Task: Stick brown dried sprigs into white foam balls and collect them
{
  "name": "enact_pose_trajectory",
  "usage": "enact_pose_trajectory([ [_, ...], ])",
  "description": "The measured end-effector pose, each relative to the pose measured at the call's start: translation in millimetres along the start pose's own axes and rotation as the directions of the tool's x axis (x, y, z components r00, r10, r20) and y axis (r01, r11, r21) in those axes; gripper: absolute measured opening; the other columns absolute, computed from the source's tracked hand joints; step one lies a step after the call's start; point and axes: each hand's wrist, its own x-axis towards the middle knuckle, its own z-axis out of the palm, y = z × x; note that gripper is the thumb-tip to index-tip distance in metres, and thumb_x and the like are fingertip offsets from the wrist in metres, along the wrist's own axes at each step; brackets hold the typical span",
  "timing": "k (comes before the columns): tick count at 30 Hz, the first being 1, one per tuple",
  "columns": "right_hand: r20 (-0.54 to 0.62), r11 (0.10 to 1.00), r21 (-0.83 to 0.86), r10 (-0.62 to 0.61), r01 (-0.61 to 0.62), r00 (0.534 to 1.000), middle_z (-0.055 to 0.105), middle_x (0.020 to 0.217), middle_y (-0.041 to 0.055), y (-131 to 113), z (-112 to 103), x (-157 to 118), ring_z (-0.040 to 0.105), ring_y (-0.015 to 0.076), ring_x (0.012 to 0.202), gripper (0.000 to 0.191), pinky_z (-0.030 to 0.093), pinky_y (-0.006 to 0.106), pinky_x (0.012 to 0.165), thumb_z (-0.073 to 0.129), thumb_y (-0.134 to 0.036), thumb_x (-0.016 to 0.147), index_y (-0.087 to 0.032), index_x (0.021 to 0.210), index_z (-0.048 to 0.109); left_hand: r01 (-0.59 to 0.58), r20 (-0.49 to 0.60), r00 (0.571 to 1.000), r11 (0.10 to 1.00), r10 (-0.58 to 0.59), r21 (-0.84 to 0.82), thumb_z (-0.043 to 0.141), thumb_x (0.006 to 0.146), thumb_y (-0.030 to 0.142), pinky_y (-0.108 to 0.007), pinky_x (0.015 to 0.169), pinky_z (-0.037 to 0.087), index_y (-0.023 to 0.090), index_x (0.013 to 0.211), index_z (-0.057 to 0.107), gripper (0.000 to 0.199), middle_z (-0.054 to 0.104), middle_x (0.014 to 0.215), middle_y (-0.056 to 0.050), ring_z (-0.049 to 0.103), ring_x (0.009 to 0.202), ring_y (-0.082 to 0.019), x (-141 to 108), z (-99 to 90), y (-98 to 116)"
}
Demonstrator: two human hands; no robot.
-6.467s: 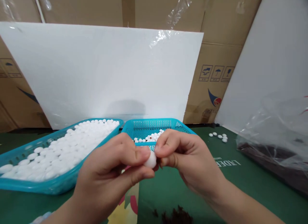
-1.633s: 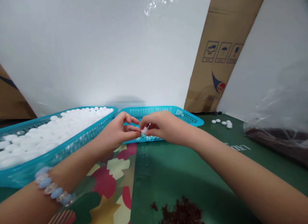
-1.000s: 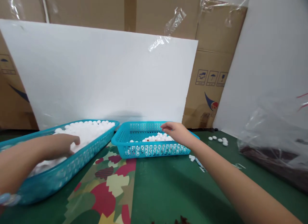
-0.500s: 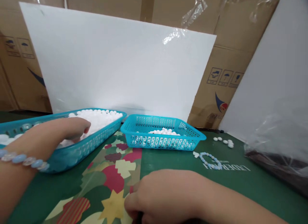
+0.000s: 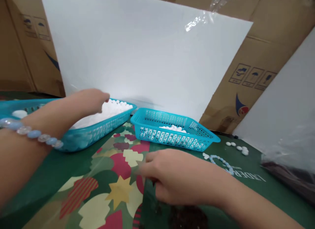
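Note:
My left hand (image 5: 94, 99), with a bracelet of pale blue and clear beads (image 5: 34, 134) on its wrist, hovers over a long turquoise basket (image 5: 98, 132) of small white balls (image 5: 114, 107). Its fingers curl inward, and what they hold, if anything, is hidden. Low over the table's middle, my right hand (image 5: 169, 176) is slightly blurred, its thumb apart from the bent fingers and nothing plain between them. Below it, at the bottom edge, lies a dark reddish-brown thing (image 5: 188, 217) I cannot make out.
A second turquoise basket (image 5: 172, 140) holds some white balls. To its right are a blue bead bracelet (image 5: 221, 161), several loose white pieces (image 5: 240, 148) and a clear plastic bag (image 5: 287, 163). A white board (image 5: 147, 52) leans against cardboard boxes (image 5: 256, 55) behind.
The view has shifted. My left hand has risen from among the white balls to above them. My right hand has moved up and forward from the bottom edge, uncovering the dark thing beneath.

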Motion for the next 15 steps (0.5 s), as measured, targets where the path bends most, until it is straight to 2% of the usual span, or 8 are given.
enact_pose_trajectory([
  [3,-0.078,0.997,0.019,0.074,-0.073,0.994,0.042,0.053,-0.0013,0.4,1.9,-3.5,0.030,0.0075,0.045,0.009,0.017,0.019,0.035,0.040,-0.007,0.058,-0.015,0.059,0.043,-0.024,-0.201,0.979,1.000,0.026,0.013,0.041,0.067,0.017,-0.031,0.072,0.035,0.007,0.087,0.047,0.023,0.046,0.083,-0.002,0.045,0.085,-0.019,-11.6,-20.8,17.6],
  [6,-0.010,0.985,0.044,0.166,-0.166,0.986,0.042,0.050,-0.0023,2.8,5.6,-7.3,0.031,0.0066,0.043,0.011,0.017,0.018,0.035,0.039,-0.003,0.054,-0.015,0.054,0.039,-0.030,-0.401,0.916,0.999,0.018,-0.024,0.033,0.068,0.028,-0.026,0.076,0.031,0.006,0.089,0.045,0.032,0.041,0.091,0.000,0.043,0.089,-0.018,-27.1,-40.1,33.3],
  [8,0.059,0.980,0.044,0.193,-0.196,0.979,0.043,0.049,-0.0026,4.9,8.0,-8.6,0.033,0.0067,0.041,0.012,0.017,0.018,0.035,0.040,-0.003,0.054,-0.015,0.054,0.040,-0.051,-0.514,0.858,0.997,0.015,-0.056,0.027,0.069,0.027,-0.024,0.073,0.032,0.006,0.086,0.046,0.033,0.040,0.091,0.001,0.044,0.087,-0.017,-35.5,-48.4,41.6],
  [11,0.158,0.977,0.032,0.205,-0.212,0.966,0.050,0.053,-0.0018,5.1,9.2,-7.2,0.041,0.0093,0.045,0.009,0.018,0.018,0.035,0.046,-0.008,0.059,-0.017,0.059,0.047,-0.106,-0.590,0.806,0.991,0.036,-0.084,0.021,0.067,0.024,-0.019,0.066,0.033,0.006,0.082,0.047,0.035,0.039,0.092,0.002,0.048,0.080,-0.012,-42.1,-52.8,48.9],
  [15,0.267,0.961,0.012,0.262,-0.275,0.927,0.057,0.062,0.0016,-1.1,7.5,-1.6,0.052,0.0165,0.055,0.009,0.030,0.020,0.040,0.054,-0.015,0.061,-0.019,0.070,0.053,-0.189,-0.595,0.798,0.977,0.096,-0.096,0.010,0.062,0.025,-0.019,0.064,0.031,0.004,0.081,0.045,0.045,0.038,0.094,0.003,0.046,0.083,-0.012,-42.2,-52.5,49.7],
])
